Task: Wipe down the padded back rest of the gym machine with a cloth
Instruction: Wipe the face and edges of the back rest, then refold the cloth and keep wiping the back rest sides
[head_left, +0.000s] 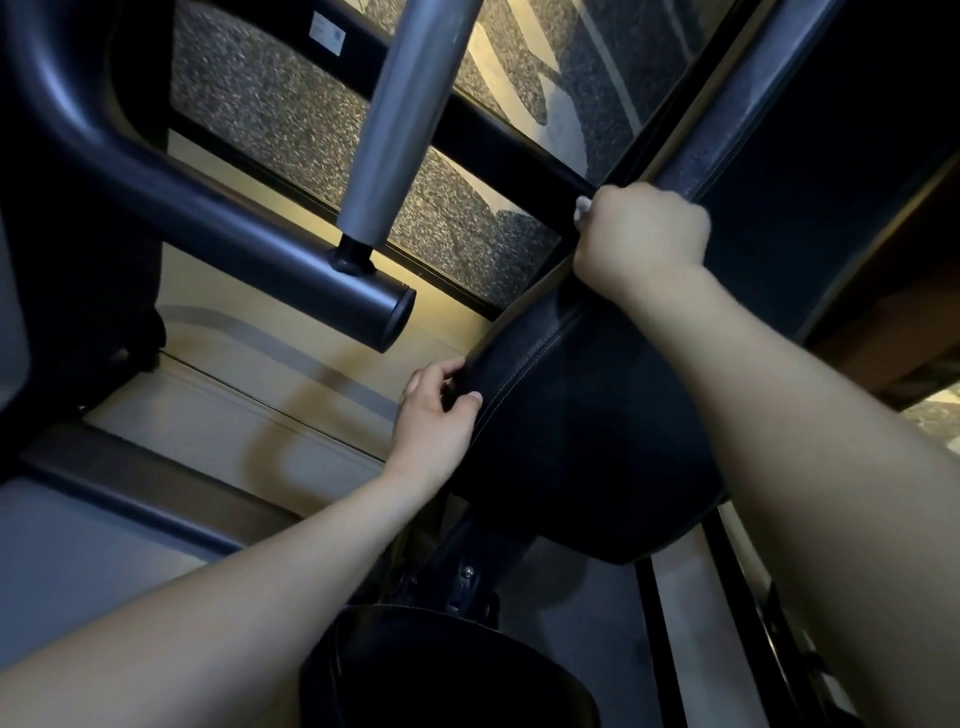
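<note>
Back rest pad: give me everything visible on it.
The back rest pad is dark, leather-like upholstery with a lighter stitched seam running near its left edge. Its lower end is rounded, and the pad runs diagonally up and to the right through the frame. The left hand grips its left edge, fingers curled over the seam. The right hand is closed on a white cloth, only a scrap showing, pressed at the pad's upper left edge. A second dark pad sits below it, apart.
</note>
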